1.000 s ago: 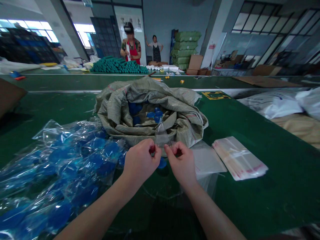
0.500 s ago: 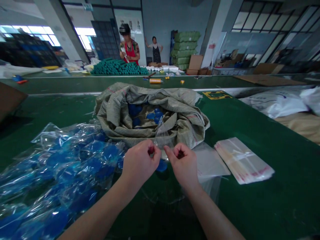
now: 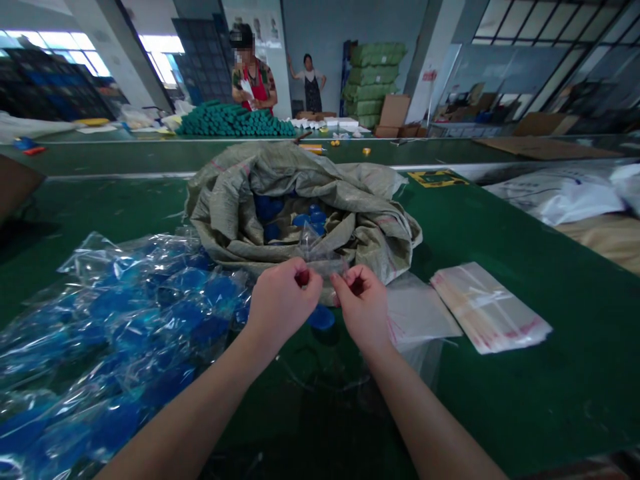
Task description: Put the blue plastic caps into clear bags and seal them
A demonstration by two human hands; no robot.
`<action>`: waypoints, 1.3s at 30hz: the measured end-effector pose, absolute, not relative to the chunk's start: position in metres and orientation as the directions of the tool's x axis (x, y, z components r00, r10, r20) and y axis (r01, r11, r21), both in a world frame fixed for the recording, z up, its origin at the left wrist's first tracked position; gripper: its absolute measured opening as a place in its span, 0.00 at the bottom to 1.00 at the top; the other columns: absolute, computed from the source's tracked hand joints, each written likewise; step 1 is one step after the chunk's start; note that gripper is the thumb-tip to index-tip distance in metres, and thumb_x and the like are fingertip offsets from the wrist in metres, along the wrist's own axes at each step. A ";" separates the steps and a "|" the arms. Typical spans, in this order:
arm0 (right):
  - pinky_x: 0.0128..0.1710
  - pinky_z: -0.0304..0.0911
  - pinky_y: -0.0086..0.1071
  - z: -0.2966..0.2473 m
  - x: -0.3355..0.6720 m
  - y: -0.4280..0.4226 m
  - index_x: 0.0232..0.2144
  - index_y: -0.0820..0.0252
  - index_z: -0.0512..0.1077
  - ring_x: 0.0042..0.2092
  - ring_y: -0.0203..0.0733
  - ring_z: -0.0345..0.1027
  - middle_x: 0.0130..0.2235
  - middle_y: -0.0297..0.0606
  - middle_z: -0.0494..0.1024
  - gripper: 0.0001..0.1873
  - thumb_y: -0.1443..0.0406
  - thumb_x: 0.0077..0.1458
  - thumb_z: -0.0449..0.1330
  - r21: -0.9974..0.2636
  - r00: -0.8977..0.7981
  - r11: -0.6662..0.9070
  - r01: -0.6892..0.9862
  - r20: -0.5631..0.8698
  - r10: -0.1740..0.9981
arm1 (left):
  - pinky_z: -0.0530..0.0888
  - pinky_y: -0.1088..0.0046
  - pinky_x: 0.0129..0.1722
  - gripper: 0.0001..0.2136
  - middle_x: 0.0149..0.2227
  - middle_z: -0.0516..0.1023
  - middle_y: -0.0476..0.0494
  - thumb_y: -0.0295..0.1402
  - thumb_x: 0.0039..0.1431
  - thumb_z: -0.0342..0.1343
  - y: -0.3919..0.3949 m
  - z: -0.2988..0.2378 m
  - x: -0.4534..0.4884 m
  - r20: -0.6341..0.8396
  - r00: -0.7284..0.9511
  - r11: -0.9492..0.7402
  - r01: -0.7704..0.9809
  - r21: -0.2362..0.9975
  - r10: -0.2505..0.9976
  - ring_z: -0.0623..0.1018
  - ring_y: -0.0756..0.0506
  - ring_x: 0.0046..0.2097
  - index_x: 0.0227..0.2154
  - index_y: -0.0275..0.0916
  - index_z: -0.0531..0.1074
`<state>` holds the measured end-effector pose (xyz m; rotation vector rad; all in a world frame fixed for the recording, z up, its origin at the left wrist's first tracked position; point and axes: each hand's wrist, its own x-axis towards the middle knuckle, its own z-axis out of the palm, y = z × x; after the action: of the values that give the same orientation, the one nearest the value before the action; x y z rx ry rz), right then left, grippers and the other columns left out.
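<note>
My left hand (image 3: 280,303) and my right hand (image 3: 361,307) are both pinched on the top edge of a small clear plastic bag (image 3: 320,257), held just above the green table (image 3: 500,233). A blue round cap (image 3: 321,317) lies on the table right under my hands. Behind them sits an open grey woven sack (image 3: 300,200) with more blue caps (image 3: 305,217) inside. A heap of clear bags filled with blue caps (image 3: 115,327) lies to my left.
A stack of flat clear bags with red strips (image 3: 490,317) lies to my right, another loose one (image 3: 420,313) beside my right hand. White sacks (image 3: 560,197) are at far right. Two people stand at the far table by a pile of green rolls (image 3: 235,127).
My hands have stayed pinched on the clear bag, shifting slightly upward in view. The bag's top flap has sunk lower. The person in red has moved a little left.
</note>
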<state>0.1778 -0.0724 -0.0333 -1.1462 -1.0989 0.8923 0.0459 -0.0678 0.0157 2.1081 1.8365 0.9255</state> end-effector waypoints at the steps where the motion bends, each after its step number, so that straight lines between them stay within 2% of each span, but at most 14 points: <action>1: 0.23 0.54 0.28 -0.033 0.177 -0.074 0.24 0.55 0.58 0.23 0.33 0.57 0.22 0.26 0.61 0.14 0.61 0.51 0.61 -0.977 0.253 0.212 0.002 0.206 0.945 | 0.61 0.73 0.26 0.12 0.19 0.68 0.51 0.36 0.55 0.50 -0.068 0.016 0.046 0.325 0.033 -0.211 0.821 0.531 0.945 0.66 0.51 0.22 0.18 0.40 0.63; 10: 0.23 0.53 0.26 -0.021 0.175 -0.086 0.24 0.57 0.60 0.24 0.32 0.56 0.23 0.26 0.61 0.11 0.64 0.51 0.60 -0.963 0.291 0.244 0.119 0.268 0.918 | 0.60 0.74 0.25 0.13 0.17 0.65 0.52 0.35 0.55 0.49 -0.073 0.023 0.043 0.308 0.035 -0.195 0.842 0.504 0.951 0.64 0.51 0.21 0.17 0.40 0.61; 18: 0.20 0.53 0.27 -0.052 0.177 -0.041 0.25 0.55 0.60 0.19 0.32 0.57 0.18 0.22 0.62 0.11 0.61 0.47 0.61 -0.995 0.231 0.095 -0.041 0.083 0.969 | 0.60 0.71 0.28 0.11 0.22 0.71 0.47 0.37 0.53 0.50 -0.038 0.016 0.046 0.244 -0.050 -0.058 0.906 0.419 0.968 0.70 0.47 0.26 0.19 0.40 0.65; 23: 0.19 0.52 0.27 -0.059 0.185 -0.029 0.27 0.55 0.60 0.18 0.32 0.57 0.18 0.22 0.63 0.14 0.58 0.47 0.62 -0.994 0.208 0.099 -0.042 0.089 0.974 | 0.62 0.70 0.30 0.11 0.24 0.74 0.44 0.38 0.53 0.49 -0.021 0.009 0.051 0.220 -0.044 -0.048 0.918 0.394 0.975 0.73 0.43 0.30 0.20 0.41 0.67; 26: 0.21 0.56 0.28 -0.056 0.195 -0.044 0.30 0.56 0.62 0.21 0.33 0.60 0.20 0.24 0.65 0.16 0.53 0.50 0.62 -0.991 0.203 0.111 0.077 0.125 0.971 | 0.65 0.70 0.33 0.11 0.24 0.75 0.43 0.37 0.54 0.49 -0.020 0.007 0.054 0.224 -0.012 -0.077 0.920 0.384 0.975 0.74 0.43 0.31 0.20 0.41 0.68; 28: 0.26 0.60 0.29 -0.056 0.200 -0.058 0.32 0.57 0.64 0.25 0.35 0.64 0.24 0.29 0.69 0.16 0.51 0.54 0.59 -0.961 0.140 0.123 0.249 0.161 0.977 | 0.67 0.69 0.34 0.10 0.26 0.76 0.42 0.37 0.54 0.49 -0.021 0.005 0.056 0.223 -0.001 -0.087 0.920 0.383 0.975 0.75 0.43 0.32 0.22 0.41 0.70; 30: 0.33 0.64 0.32 -0.058 0.203 -0.072 0.36 0.59 0.68 0.31 0.37 0.68 0.33 0.36 0.74 0.16 0.53 0.54 0.60 -0.876 -0.006 0.168 0.452 0.185 0.983 | 0.68 0.69 0.35 0.10 0.27 0.77 0.41 0.37 0.55 0.49 -0.021 0.004 0.056 0.224 0.003 -0.090 0.920 0.382 0.975 0.76 0.42 0.34 0.23 0.41 0.71; 32: 0.39 0.66 0.36 -0.062 0.204 -0.081 0.42 0.61 0.70 0.36 0.40 0.70 0.41 0.43 0.76 0.19 0.57 0.50 0.65 -0.754 -0.196 0.265 0.601 0.183 0.963 | 0.68 0.69 0.36 0.10 0.29 0.78 0.41 0.37 0.55 0.49 -0.022 0.003 0.056 0.231 0.012 -0.100 0.922 0.375 0.973 0.76 0.41 0.35 0.24 0.41 0.72; 34: 0.43 0.67 0.37 -0.066 0.203 -0.087 0.44 0.63 0.71 0.40 0.43 0.71 0.44 0.46 0.75 0.21 0.60 0.48 0.68 -0.655 -0.337 0.358 0.666 0.164 0.927 | 0.69 0.68 0.37 0.10 0.29 0.78 0.40 0.37 0.55 0.49 -0.022 0.003 0.056 0.234 0.020 -0.107 0.925 0.366 0.972 0.77 0.41 0.36 0.25 0.41 0.73; 36: 0.46 0.66 0.39 -0.066 0.203 -0.091 0.43 0.64 0.73 0.43 0.45 0.71 0.43 0.47 0.76 0.19 0.63 0.50 0.67 -0.597 -0.420 0.425 0.680 0.157 0.894 | 0.69 0.68 0.37 0.11 0.30 0.78 0.40 0.37 0.56 0.49 -0.021 0.003 0.056 0.230 0.025 -0.110 0.925 0.363 0.973 0.77 0.41 0.36 0.25 0.41 0.73; 39: 0.48 0.67 0.41 -0.056 0.208 -0.099 0.44 0.64 0.72 0.46 0.48 0.71 0.43 0.48 0.76 0.20 0.62 0.49 0.67 -0.622 -0.402 0.454 0.638 0.234 0.885 | 0.69 0.68 0.37 0.11 0.30 0.79 0.40 0.37 0.56 0.48 -0.022 0.003 0.056 0.218 0.033 -0.114 0.923 0.367 0.975 0.77 0.41 0.35 0.26 0.40 0.74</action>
<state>0.2079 -0.0990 -0.0559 -1.2684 -2.1669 0.6015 0.0561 -0.0218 0.0030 2.1648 2.0036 0.6337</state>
